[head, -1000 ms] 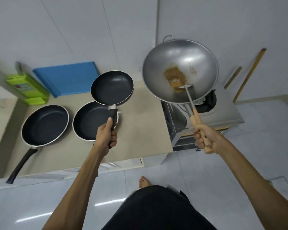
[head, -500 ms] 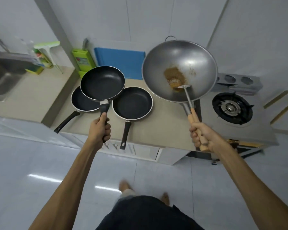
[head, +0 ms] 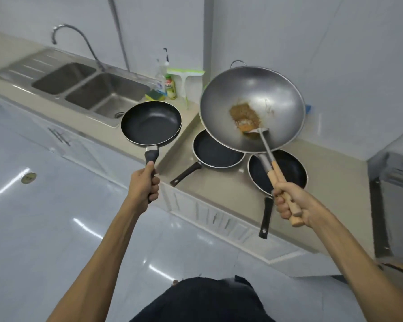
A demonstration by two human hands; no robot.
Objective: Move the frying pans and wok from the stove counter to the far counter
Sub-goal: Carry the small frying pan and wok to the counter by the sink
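Note:
My left hand [head: 144,184] grips the black handle of a small black frying pan [head: 151,123], held in the air over the counter corner by the sink. My right hand [head: 291,202] holds the wooden handle of a steel wok [head: 275,94] together with a spatula [head: 264,145]; brown food lies in the wok's bottom. Two more black frying pans rest on the beige counter [head: 221,189]: one [head: 215,152] partly under the wok, the other [head: 291,169] behind my right hand, its handle over the counter edge.
A double steel sink [head: 89,89] with a curved tap [head: 72,36] lies at the left. Bottles, a sponge and a green squeegee [head: 185,77] stand in the corner. The stove's edge [head: 391,205] shows at the far right. Glossy tiled floor [head: 44,217] spreads below.
The view has swung left, bringing the sink into sight and pushing the stove to the right edge. Both hands still carry the small pan and the wok, now over the counter's left part.

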